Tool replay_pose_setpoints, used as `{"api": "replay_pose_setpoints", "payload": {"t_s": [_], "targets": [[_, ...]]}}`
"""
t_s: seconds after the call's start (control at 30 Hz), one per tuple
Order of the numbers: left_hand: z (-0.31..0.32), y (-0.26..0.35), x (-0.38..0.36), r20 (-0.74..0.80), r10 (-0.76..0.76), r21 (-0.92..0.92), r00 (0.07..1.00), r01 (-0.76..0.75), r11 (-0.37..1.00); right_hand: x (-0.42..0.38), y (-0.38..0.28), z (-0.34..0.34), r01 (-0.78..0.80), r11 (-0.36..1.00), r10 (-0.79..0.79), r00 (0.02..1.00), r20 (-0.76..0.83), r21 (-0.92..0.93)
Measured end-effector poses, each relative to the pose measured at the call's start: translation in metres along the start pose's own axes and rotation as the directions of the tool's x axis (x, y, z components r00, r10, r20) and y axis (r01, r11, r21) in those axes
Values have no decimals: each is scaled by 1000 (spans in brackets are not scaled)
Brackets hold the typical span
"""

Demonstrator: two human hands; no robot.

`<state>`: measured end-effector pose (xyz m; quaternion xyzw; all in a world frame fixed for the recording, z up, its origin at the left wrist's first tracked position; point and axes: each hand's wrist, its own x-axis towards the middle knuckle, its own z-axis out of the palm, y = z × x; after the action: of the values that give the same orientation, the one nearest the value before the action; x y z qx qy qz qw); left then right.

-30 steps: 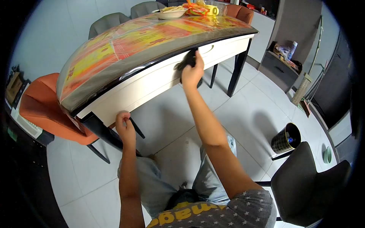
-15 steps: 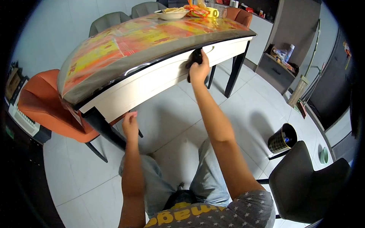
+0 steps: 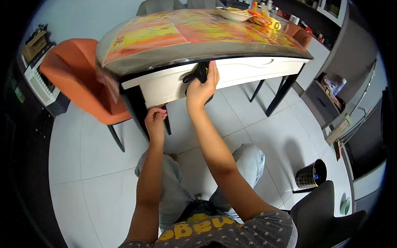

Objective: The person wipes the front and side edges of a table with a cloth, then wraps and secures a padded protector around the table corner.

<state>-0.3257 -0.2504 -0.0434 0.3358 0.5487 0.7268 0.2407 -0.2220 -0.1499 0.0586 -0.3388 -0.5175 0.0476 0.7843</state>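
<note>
My right hand (image 3: 202, 87) is closed around a black, looped cord-like bundle (image 3: 201, 71), held up against the white drawer front (image 3: 165, 84) of the dining table. Part of the bundle pokes out below the palm, and the rest is hidden by the fingers. Near the lower left end of that drawer front is my left hand (image 3: 156, 122), its fingers curled in with nothing visible in them. Above both hands, the table top (image 3: 153, 62) has a clear plastic cover over a red and yellow patterned sheet.
An orange chair (image 3: 78, 78) stands left of the table. On the table's far side are a bowl of food (image 3: 235, 15) and a yellow mug (image 3: 274, 25). A black bin (image 3: 311, 174) and a dark chair (image 3: 316, 215) are at lower right.
The view has turned, shifting the table rightward. My right hand has moved left along the drawer front with the black bundle. My left hand has come up to the drawer's lower edge.
</note>
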Motion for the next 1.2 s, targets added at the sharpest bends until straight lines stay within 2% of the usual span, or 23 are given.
{"api": "replay_pose_setpoints", "payload": {"t_s": [0.03,0.07,0.1,0.17,0.23,0.3,0.5,0.6,0.63,0.7,0.73,0.83,0.9,1.0,1.03,1.1,1.17,1.2], "targets": [[-4,2,-1,-62,69,-77,996,-74,994,-8,-8,3,11,1000,-11,999,46,7],[-8,3,-2,-79,223,-184,971,-235,954,-16,-16,6,6,1000,-7,998,66,9],[-12,6,-2,-94,228,-176,969,-242,954,-23,-25,8,1,1000,-3,997,74,23],[-20,14,-3,-298,300,-120,906,-348,930,-36,-40,11,-10,999,3,990,143,43],[-30,17,-5,-327,328,-66,886,-368,928,-47,-51,17,13,996,-26,988,149,88],[-37,19,-6,-351,438,-107,828,-500,859,-59,-62,24,84,993,-93,990,102,88],[-62,21,-7,-408,450,-66,794,-517,853,-93,-89,35,94,977,-139,962,236,192],[-77,28,-11,-434,460,4,775,-509,861,-110,-88,40,202,948,-278,903,328,245],[-81,31,-12,-440,460,19,772,-504,864,-115,-85,41,200,947,-278,903,329,250],[-93,32,-13,-462,450,20,764,-498,867,-122,-77,41,292,880,-443,790,424,375],[-96,33,-13,-479,437,15,761,-491,871,-126,-73,42,294,879,-445,788,425,375],[-104,40,-18,-491,436,84,755,-457,886,-133,-66,39,520,779,-625,602,498,349],[-109,36,-17,-484,429,76,763,-451,889,-137,-61,32,523,781,-622,593,512,342],[-108,33,-18,-488,413,48,769,-449,892,-165,-35,21,499,776,-617,467,634,386],[-106,33,-19,-492,394,23,776,-441,897,-179,-21,15,505,775,-616,471,632,379],[-100,32,-21,-475,420,35,773,-461,887,-209,8,-2,536,714,-652,277,705,450],[-88,30,-20,-460,448,38,767,-487,873,-240,39,-21,456,741,-597,110,795,493],[-83,29,-21,-435,450,38,780,-483,875,-250,52,-35,465,742,-593,117,797,483]]}}
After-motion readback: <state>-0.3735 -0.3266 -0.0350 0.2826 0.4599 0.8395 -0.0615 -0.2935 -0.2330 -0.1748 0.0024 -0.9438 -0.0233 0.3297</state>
